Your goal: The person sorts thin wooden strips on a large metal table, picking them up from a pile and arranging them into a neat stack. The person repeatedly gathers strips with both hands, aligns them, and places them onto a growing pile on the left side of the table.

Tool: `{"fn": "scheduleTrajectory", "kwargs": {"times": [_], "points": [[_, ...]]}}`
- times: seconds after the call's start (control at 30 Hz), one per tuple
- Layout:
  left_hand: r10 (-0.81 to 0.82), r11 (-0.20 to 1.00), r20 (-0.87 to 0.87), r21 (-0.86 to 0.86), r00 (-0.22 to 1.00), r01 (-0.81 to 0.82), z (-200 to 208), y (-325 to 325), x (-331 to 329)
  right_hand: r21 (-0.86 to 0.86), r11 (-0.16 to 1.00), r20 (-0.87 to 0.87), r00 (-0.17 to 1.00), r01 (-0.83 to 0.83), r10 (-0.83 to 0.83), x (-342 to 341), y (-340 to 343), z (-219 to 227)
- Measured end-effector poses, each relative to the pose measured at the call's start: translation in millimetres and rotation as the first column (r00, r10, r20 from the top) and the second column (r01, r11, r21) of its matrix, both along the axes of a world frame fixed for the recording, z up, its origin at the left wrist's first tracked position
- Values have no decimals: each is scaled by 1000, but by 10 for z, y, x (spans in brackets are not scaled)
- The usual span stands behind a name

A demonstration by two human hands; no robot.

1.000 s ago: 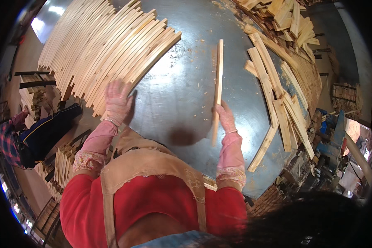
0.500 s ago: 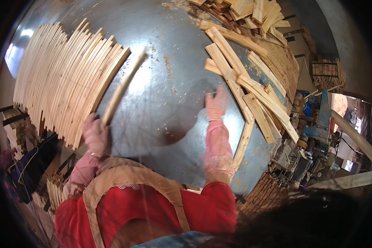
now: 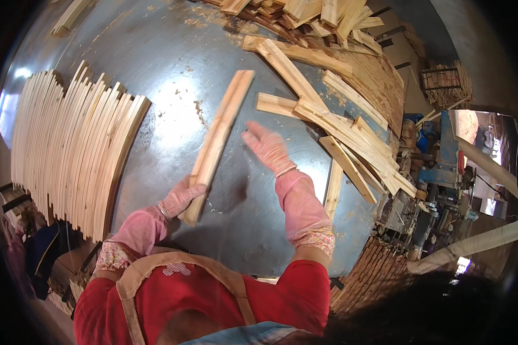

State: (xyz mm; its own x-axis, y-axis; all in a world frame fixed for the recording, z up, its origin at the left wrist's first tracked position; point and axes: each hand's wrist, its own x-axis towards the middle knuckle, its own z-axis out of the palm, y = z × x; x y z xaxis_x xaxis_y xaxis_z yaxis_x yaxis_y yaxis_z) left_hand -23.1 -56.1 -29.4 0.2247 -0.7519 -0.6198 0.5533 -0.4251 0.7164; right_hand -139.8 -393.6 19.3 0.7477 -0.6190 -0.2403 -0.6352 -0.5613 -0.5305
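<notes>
My left hand (image 3: 179,199), in a pink glove, grips the near end of a long flat wooden board (image 3: 219,140) that rises at an angle above the grey metal table (image 3: 172,63). My right hand (image 3: 268,148), also gloved in pink, hovers with its fingers spread just right of the board, not touching it. A row of thin wooden slats (image 3: 75,152) stands on edge at the left of the table. A loose heap of rough boards (image 3: 339,123) lies to the right, close to my right hand.
More scrap wood (image 3: 305,14) is piled at the table's far edge. Stacked slats (image 3: 374,276) lean below the right rim. Machinery (image 3: 437,167) and a pale hose (image 3: 472,244) stand at the right. A dark bag (image 3: 43,253) lies low on the left.
The earlier slat now stands at the end of the row. My left hand has taken a wider board and lifted it over the table's middle. My right hand drew back from the pile, fingers spread.
</notes>
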Motion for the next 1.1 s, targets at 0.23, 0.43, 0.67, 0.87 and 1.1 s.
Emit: {"fn": "scheduleTrajectory", "kwargs": {"times": [0.23,0.43,0.67,0.87,1.1], "points": [[26,997,-186,72,982,-12,-200,143,245,-487,767,-74,856,417,-512,-266,-1918,3],[-18,960,324,272,946,-75,-84,555,188,-432,889,-444,822,153,-358,68,-1182,-226],[-447,828,754,552,482,-95,367,2611,188,-435,900,-254,956,20,-145,-473,295,-522],[-564,816,776,576,283,47,497,4361,461,-216,976,-374,925,-11,-72,-801,1211,-235],[-704,674,689,725,-172,143,498,5715,537,-613,756,-170,896,229,-409,-1783,2032,-183]]}}
